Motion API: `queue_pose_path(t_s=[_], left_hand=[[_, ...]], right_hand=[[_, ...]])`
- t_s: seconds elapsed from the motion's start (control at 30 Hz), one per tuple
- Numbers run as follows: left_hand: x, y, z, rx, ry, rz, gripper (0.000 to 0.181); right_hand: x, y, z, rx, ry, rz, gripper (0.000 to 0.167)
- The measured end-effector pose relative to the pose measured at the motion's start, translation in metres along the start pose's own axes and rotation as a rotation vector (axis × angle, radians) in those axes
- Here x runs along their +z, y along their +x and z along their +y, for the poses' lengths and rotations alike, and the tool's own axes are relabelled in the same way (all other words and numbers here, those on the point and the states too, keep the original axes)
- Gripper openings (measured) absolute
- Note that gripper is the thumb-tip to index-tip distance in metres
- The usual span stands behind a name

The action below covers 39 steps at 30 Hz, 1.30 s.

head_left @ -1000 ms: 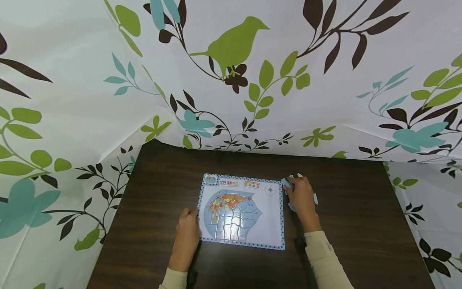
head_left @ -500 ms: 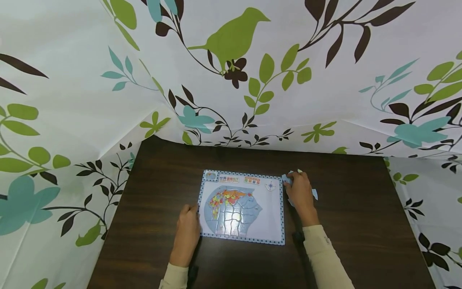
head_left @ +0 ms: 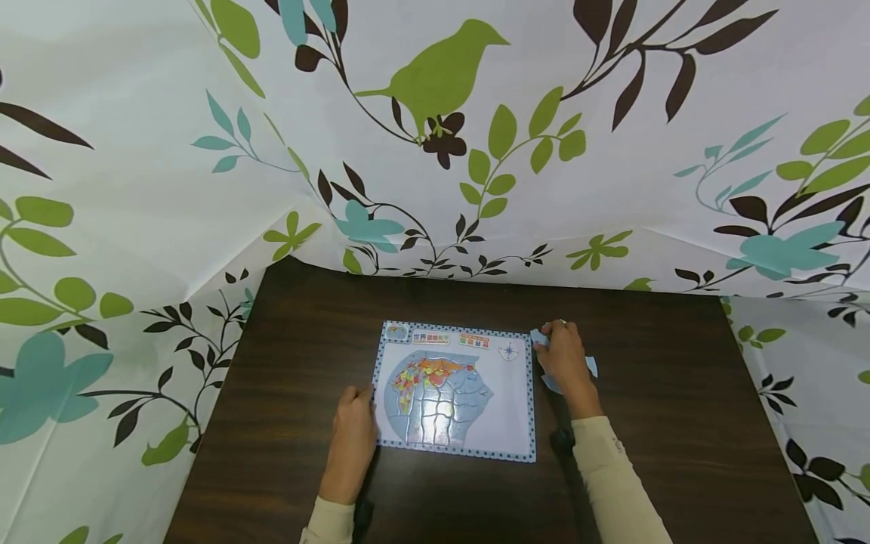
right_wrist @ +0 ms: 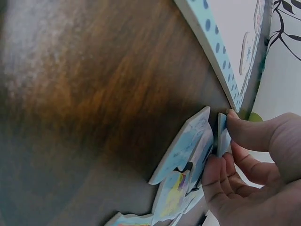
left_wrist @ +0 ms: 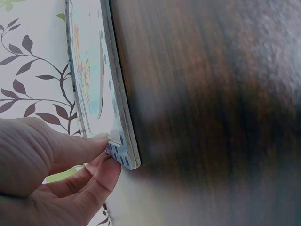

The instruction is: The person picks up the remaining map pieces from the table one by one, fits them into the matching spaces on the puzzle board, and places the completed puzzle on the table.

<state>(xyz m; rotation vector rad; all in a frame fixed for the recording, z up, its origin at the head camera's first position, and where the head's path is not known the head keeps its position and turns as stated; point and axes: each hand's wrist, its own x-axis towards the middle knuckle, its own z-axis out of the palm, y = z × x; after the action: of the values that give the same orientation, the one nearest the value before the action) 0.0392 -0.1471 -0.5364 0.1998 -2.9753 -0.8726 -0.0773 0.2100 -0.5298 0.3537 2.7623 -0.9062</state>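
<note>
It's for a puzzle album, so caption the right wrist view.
Right hand pinches a piece beside loose pieces, the board nearby.

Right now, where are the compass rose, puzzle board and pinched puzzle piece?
Compass rose (head_left: 509, 352): head view, centre.
Puzzle board (head_left: 511, 408): head view, bare white area.
Pinched puzzle piece (right_wrist: 223, 136): right wrist view, visible middle.

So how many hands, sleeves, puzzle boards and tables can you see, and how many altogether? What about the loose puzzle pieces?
Left hand plus right hand: 2
Cream sleeves: 2
Puzzle board: 1
Table: 1
Total: 6
Loose puzzle pieces overlap and are partly hidden, so I can't count them; they're not in the total.
</note>
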Motion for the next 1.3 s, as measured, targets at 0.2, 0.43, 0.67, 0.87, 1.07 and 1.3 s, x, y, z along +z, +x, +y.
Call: queue_pose_path(t_s=[0.2, 0.43, 0.67, 0.87, 1.07, 1.3], left_hand=[[-0.001, 0.0, 0.0, -0.012, -0.003, -0.006, 0.028], [0.0, 0.001, -0.002, -0.023, -0.003, -0.014, 0.029], [0.0, 0.001, -0.003, -0.007, -0.019, -0.007, 0.03], [0.0, 0.001, -0.003, -0.001, -0.02, 0.007, 0.029], [0.001, 0.001, -0.003, -0.005, -0.024, 0.002, 0.029], [0.001, 0.001, -0.001, -0.009, -0.025, -0.01, 0.029]], right_hand=[[0.002, 0.0, 0.003, 0.003, 0.03, 0.025, 0.037], [0.003, -0.001, 0.015, 0.004, 0.087, 0.09, 0.039], [-0.01, 0.0, 0.028, 0.03, 0.114, 0.245, 0.037], [-0.011, 0.003, 0.031, -0.022, 0.049, 0.18, 0.036], [-0.008, 0.005, 0.027, -0.021, 0.052, 0.17, 0.032], [-0.012, 0.005, 0.023, -0.036, 0.045, 0.189, 0.024]])
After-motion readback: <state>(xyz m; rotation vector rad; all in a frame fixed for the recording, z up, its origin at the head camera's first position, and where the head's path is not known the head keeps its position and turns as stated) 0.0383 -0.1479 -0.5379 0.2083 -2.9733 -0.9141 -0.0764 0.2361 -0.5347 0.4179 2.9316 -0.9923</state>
